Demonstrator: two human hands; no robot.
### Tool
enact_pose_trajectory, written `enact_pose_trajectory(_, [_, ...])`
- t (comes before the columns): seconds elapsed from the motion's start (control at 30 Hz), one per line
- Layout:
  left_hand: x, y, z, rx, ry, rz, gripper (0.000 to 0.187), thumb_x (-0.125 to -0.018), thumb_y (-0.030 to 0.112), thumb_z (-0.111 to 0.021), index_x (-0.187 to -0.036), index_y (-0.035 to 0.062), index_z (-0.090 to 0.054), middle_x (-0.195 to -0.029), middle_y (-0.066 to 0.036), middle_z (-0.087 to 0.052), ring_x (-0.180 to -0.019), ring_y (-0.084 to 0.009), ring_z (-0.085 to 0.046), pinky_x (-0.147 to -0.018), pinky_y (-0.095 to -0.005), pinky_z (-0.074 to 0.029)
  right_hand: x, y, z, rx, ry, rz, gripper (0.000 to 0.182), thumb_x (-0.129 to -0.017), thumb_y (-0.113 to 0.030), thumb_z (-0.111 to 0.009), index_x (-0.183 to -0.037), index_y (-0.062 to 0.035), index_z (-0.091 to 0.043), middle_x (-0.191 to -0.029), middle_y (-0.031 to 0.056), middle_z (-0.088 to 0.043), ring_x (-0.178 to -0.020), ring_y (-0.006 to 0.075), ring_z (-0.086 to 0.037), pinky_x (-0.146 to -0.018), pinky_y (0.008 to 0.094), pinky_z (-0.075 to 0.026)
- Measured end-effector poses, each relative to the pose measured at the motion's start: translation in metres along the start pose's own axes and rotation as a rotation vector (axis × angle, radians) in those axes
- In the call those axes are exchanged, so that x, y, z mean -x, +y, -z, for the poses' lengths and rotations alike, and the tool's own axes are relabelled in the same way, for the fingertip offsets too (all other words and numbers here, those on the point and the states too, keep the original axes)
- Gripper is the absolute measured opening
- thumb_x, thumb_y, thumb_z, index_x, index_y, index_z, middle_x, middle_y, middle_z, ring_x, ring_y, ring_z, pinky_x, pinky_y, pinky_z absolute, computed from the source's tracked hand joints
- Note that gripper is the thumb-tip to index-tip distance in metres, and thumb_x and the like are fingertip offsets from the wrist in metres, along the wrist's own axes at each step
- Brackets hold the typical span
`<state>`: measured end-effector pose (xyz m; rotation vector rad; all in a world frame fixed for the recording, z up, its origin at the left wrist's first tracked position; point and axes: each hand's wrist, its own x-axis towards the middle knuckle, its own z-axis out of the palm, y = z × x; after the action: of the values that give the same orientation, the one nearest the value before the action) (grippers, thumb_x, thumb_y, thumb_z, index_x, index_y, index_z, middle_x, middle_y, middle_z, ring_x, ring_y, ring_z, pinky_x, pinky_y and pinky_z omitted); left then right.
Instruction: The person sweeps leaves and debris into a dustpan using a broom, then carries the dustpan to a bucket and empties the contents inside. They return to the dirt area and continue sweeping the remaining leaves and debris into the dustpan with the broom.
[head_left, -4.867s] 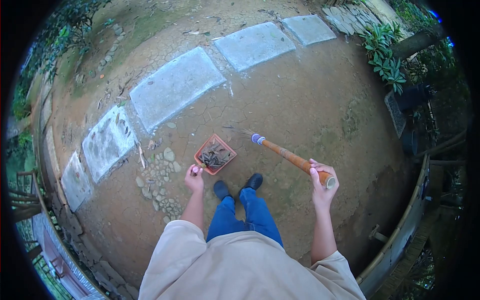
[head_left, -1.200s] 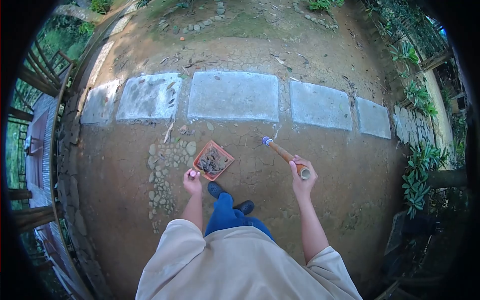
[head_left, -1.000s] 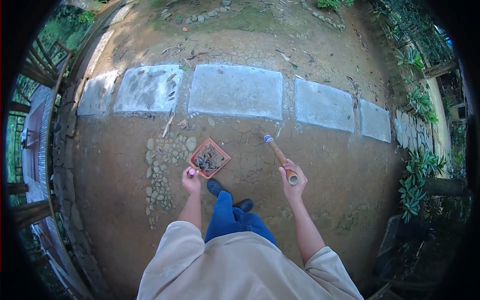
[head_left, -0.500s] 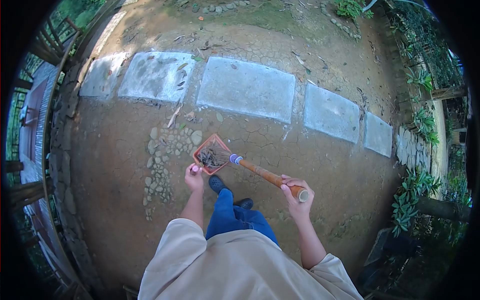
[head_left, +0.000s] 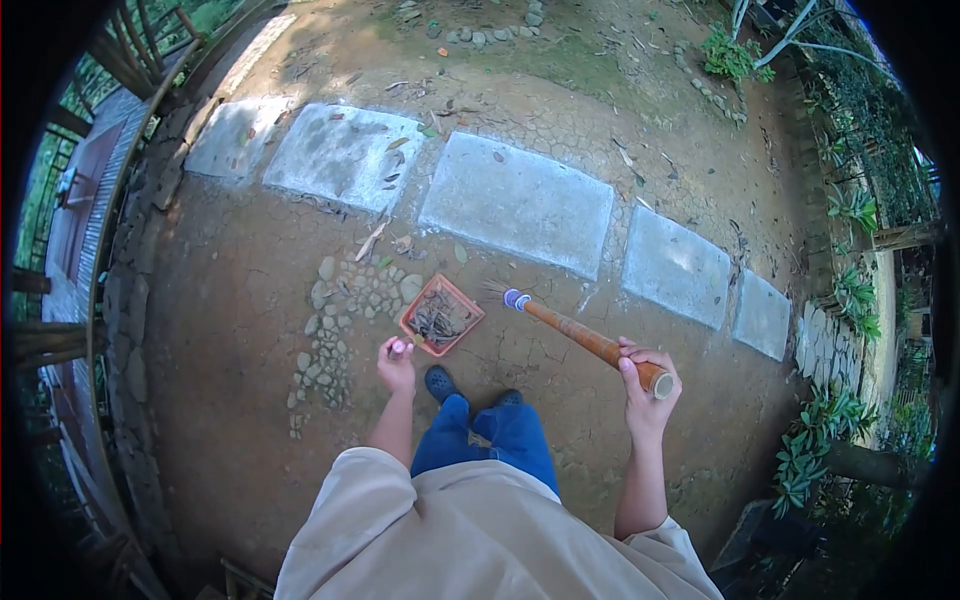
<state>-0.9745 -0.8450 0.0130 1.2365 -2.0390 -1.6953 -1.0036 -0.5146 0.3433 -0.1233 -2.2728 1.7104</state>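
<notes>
My right hand (head_left: 648, 378) is wrapped round the upper end of a broom (head_left: 575, 335) with a thick brown handle and a purple-and-white binding. Its thin bristles point left and stop short of the dustpan. The orange-red dustpan (head_left: 470, 303) lies low in front of my feet, with dry leaves (head_left: 437, 316) heaped inside. My left hand (head_left: 397, 366) is closed at the near left corner of the dustpan, around its handle; most of that handle is hidden by the fingers.
Pale concrete slabs (head_left: 515, 200) run in a row across the bare ground. Small stones (head_left: 335, 330) are set into the soil left of the dustpan. My dark shoes (head_left: 443, 383) stand just behind it. A wooden railing (head_left: 95, 300) borders the left, and leafy plants (head_left: 815, 440) grow at right.
The broom has swung right, so its bristles have come away from the dustpan. My right hand has moved right with it. The dustpan sits slightly further right in view, and my feet have shifted.
</notes>
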Motion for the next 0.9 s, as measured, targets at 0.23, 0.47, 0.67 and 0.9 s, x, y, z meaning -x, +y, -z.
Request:
enact_pose_trajectory(0.23, [-0.001, -0.022, -0.025, 0.129, 0.006, 0.002, 0.042, -0.075, -0.007, -0.078, -0.112, 0.0056, -0.064, -0.107, -0.008, -0.066, -0.096, -0.0177, -0.064, -0.085, -0.0336, -0.053, -0.032, 0.035, 0.0, 0.115, 0.043, 0.068, 0.013, -0.084, 0.006, -0.073, -0.089, 0.0006, -0.062, -0.093, 0.0129, -0.071, -0.104, 0.0299, -0.069, -0.096, 0.0415, -0.052])
enact_pose_trajectory(0.47, [0.008, -0.041, -0.048, -0.008, 0.017, 0.033, 0.04, -0.074, -0.007, -0.079, -0.108, 0.0045, -0.062, -0.105, -0.008, -0.064, -0.098, -0.0187, -0.063, -0.084, -0.0338, -0.053, -0.044, 0.107, -0.017, 0.291, -0.132, 0.219, 0.02, -0.076, 0.003, -0.08, -0.086, -0.0019, -0.064, -0.094, 0.0132, -0.072, -0.108, 0.0311, -0.069, -0.09, 0.0387, -0.056])
enact_pose_trajectory(0.67, [0.022, -0.038, -0.052, -0.032, 0.028, 0.09, 0.039, -0.074, -0.005, -0.079, -0.107, 0.0061, -0.062, -0.103, -0.009, -0.066, -0.095, -0.0198, -0.065, -0.085, -0.0348, -0.053, -0.031, 0.12, -0.025, 0.295, -0.279, 0.204, 0.022, -0.074, 0.001, -0.083, -0.086, -0.0042, -0.064, -0.092, 0.0115, -0.072, -0.108, 0.0302, -0.069, -0.087, 0.0377, -0.057])
enact_pose_trajectory(0.9, [0.015, -0.062, -0.03, -0.32, -0.001, 0.086, 0.039, -0.075, 0.012, -0.082, -0.11, 0.0108, -0.067, -0.104, -0.014, -0.071, -0.097, -0.0309, -0.068, -0.088, -0.0409, -0.053, -0.02, 0.085, -0.026, 0.143, -0.314, 0.075, 0.02, -0.076, 0.003, -0.081, -0.086, -0.0023, -0.064, -0.091, 0.0115, -0.072, -0.105, 0.0299, -0.07, -0.088, 0.0381, -0.057])
